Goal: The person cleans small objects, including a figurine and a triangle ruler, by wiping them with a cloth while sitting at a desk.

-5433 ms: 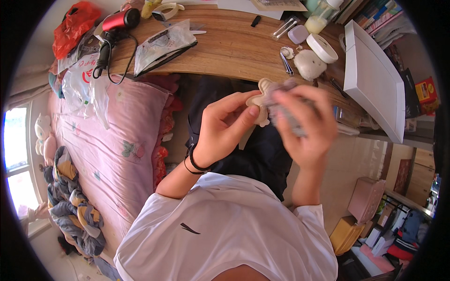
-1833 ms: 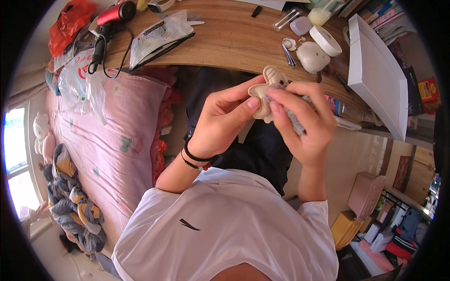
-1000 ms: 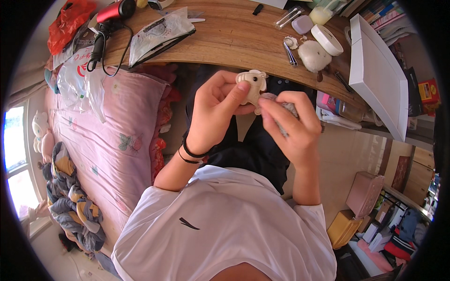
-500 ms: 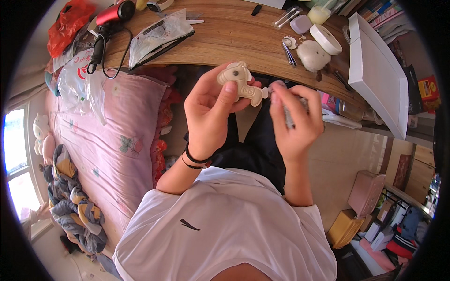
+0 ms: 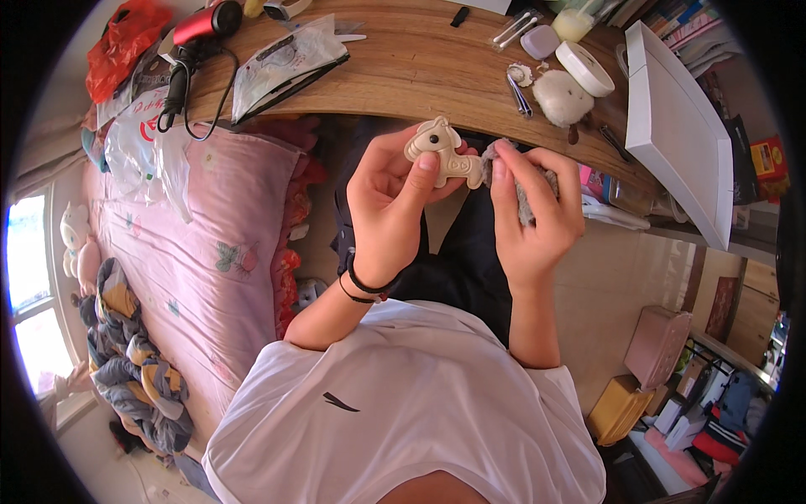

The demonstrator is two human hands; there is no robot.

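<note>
Cream toy animal (image 5: 449, 166) is hanging in the air above our dark trousers (image 5: 470, 252), near the front edge of the desk (image 5: 395, 80). Our left hand (image 5: 386, 202) is gripping it: thumb pressing on the front below the head, other fingers curling behind, no slack showing. Our right hand (image 5: 544, 218) is holding a bunched grey cloth (image 5: 525, 210), thumb and index finger pinching one end, the rest bulging out around the other fingers. Cloth end is sitting at the toy's tail; we can't tell whether they're touching.

Risks, as we're judging it: we're gripping near the head only, so the rear is sticking out unsupported. A hard tug at the tail could be twisting the toy out from under the thumb, and it would be dropping toward lap or floor. Fuzzy cloth could also be snagging on the thin tail and bending it.

Looks: head is facing left, body running right and slightly down. We're seeing one round dark eye, raised lines around the edges, and small embossed marks on the body. Surface is looking smooth, maybe moulded; our thumb is covering part of it.
</note>
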